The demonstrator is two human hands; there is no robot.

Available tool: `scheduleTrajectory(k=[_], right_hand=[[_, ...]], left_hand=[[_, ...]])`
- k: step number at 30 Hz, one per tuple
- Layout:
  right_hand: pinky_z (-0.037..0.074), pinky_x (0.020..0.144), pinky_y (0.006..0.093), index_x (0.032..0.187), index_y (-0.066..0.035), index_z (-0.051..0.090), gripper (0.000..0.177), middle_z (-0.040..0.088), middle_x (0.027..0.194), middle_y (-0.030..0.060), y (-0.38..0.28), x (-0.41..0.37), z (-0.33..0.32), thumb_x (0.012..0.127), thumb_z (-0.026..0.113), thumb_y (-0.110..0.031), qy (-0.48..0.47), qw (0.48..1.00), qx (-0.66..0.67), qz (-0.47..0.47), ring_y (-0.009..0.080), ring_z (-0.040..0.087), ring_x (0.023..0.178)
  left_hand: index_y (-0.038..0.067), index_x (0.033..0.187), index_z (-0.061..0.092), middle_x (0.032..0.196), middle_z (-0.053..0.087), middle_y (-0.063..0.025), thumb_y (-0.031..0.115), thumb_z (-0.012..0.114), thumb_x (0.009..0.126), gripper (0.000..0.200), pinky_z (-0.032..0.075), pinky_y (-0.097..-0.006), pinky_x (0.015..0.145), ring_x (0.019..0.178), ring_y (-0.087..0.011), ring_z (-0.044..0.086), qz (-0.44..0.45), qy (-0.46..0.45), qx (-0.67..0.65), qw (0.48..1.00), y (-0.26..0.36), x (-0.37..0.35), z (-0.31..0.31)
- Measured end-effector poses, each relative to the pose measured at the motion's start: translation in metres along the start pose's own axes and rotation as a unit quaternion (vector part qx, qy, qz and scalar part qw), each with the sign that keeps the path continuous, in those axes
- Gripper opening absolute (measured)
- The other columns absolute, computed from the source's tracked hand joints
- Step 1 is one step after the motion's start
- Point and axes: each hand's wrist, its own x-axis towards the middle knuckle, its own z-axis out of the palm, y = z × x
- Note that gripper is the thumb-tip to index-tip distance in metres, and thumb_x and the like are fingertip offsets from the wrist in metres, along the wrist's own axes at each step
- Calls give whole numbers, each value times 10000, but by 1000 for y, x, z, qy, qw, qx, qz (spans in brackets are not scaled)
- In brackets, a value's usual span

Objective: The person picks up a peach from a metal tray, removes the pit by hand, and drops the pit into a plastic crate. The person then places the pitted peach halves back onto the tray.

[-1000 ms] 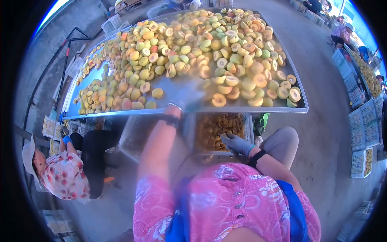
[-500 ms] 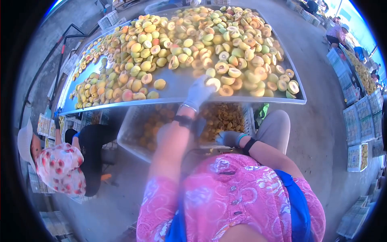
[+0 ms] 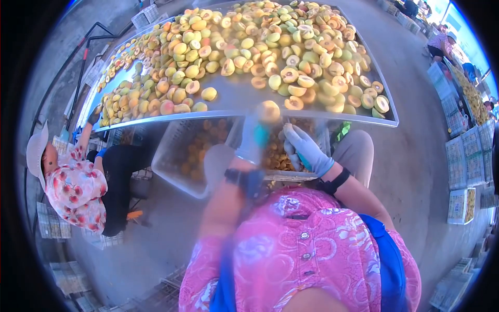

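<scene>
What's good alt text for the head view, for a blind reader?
A gloved left hand, blurred, appears to hold a yellow fruit at the near edge of a metal table heaped with more, many halved; the gloved right hand is above a crate. Another person in a white hat is at picture left.

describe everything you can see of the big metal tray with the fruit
The tray is broad and shallow, silvery and metal-looking, with a raised near rim. Fruit, much of it cut in half, lies heaped over most of it, leaving bare grey surface near the front. Crates stand below its near edge. The left hand overlaps that rim in this view; whether they touch is unclear.
</scene>
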Motion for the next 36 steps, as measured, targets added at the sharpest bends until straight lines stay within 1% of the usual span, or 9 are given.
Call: scheduleTrajectory(k=[3, 13, 16, 18, 24, 28, 30, 34, 36], right_hand=[[303, 306, 229, 1058, -87, 470, 403, 417, 647, -13, 5, 2, -4, 988, 385, -475, 8, 1000, -8, -21, 78, 355, 367], [346, 435, 182, 1137, -106, 540, 303, 488, 737, -72, 16, 0, -13, 984, 475, -359, 29, 998, 28, -48, 26, 435, 557], [351, 444, 188, 1133, -98, 540, 318, 493, 722, -56, 12, -6, -15, 988, 455, -369, 15, 998, 14, -52, 31, 441, 550], [356, 430, 204, 1151, -69, 533, 364, 502, 701, -27, 12, -9, -20, 993, 427, -380, -22, 1000, -14, -3, 44, 450, 513], [390, 409, 249, 1149, -3, 514, 437, 526, 691, 9, 21, 0, -21, 998, 390, -393, 12, 990, -111, -83, 93, 475, 468], [422, 472, 247, 1148, 1, 522, 453, 555, 733, 27, 16, -4, -22, 997, 390, -405, 4, 990, -140, -36, 89, 493, 521], [419, 465, 251, 1143, -1, 537, 476, 570, 772, 31, 18, -5, -19, 991, 401, -430, -2, 985, -129, -110, 81, 483, 524], [438, 518, 241, 1159, -8, 546, 477, 604, 885, 40, 15, -8, -19, 989, 413, -433, -24, 992, -83, -89, 72, 529, 621], [458, 628, 234, 1194, -39, 548, 450, 610, 996, 29, 8, -10, -25, 987, 433, -422, -52, 996, -58, 43, 59, 542, 771]], left_hand=[[14, 1095, 538, 991, 615, -134, 329, 557, 930, 356, 555, -355, 792, 900, -242, 629, -76, -25, -243, 967, -20, 8, -1], [-4, 1119, 530, 955, 619, -114, 278, 390, 1015, 331, 541, -293, 769, 847, -174, 616, 88, -19, -34, 995, -39, -8, 28], [-1, 1144, 512, 963, 618, -106, 318, 505, 973, 363, 544, -306, 793, 859, -175, 617, 63, -47, -54, 995, -44, -5, 24], [8, 1139, 506, 981, 614, -99, 353, 657, 882, 457, 549, -322, 806, 875, -175, 618, 153, -88, 120, 977, -44, -3, 22], [6, 1114, 514, 987, 580, -103, 389, 660, 830, 499, 527, -308, 761, 857, -184, 598, 175, -31, 42, 983, -54, -4, 37], [9, 1102, 525, 987, 578, -105, 462, 604, 873, 514, 529, -327, 765, 850, -198, 597, 158, -34, 65, 985, -41, -7, 41], [21, 1006, 578, 967, 620, -100, 502, 542, 916, 491, 552, -354, 801, 919, -181, 611, -84, -41, -212, 973, -29, -7, 35], [22, 948, 599, 933, 625, -106, 540, 436, 950, 543, 555, -349, 775, 859, -199, 624, -65, 5, -112, 992, -30, -5, 39], [18, 942, 604, 913, 626, -103, 534, 437, 952, 542, 553, -330, 731, 818, -205, 629, 42, 30, 2, 999, -34, -4, 43]])
